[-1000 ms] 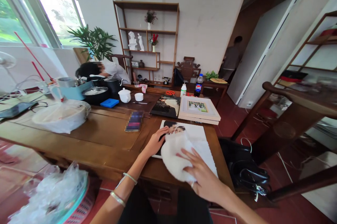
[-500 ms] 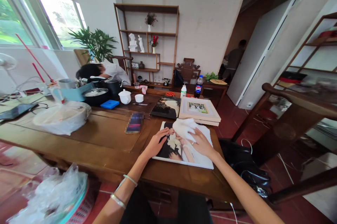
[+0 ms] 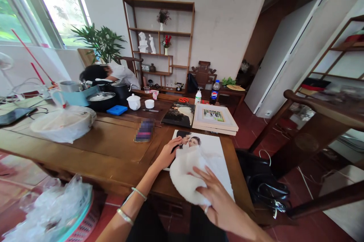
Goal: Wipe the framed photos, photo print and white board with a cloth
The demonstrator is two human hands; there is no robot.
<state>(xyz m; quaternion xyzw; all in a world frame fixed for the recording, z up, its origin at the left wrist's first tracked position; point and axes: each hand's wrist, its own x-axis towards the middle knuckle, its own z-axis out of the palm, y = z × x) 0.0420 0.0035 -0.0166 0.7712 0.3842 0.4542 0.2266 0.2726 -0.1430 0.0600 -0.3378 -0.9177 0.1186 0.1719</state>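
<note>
A large wedding photo print (image 3: 212,151) lies flat at the near right corner of the wooden table (image 3: 113,147). My left hand (image 3: 167,153) rests on the print's left edge with its fingers stretched out flat. My right hand (image 3: 216,196) presses a white cloth (image 3: 184,175) onto the near part of the print, fingers spread over the cloth. A ring shows on one finger. Bracelets sit on my left wrist.
Behind the print lie a framed photo (image 3: 214,117) and a dark photo print (image 3: 179,115). A phone (image 3: 144,130), a teapot (image 3: 134,102), a pot (image 3: 101,100) and a bagged round thing (image 3: 62,122) stand on the table. A person (image 3: 109,72) bends at the far left. A black bag (image 3: 264,189) lies right.
My right hand has drawn the white cloth from the far end of the print back to its near end. The left hand stays on the left edge. The person in the doorway is gone.
</note>
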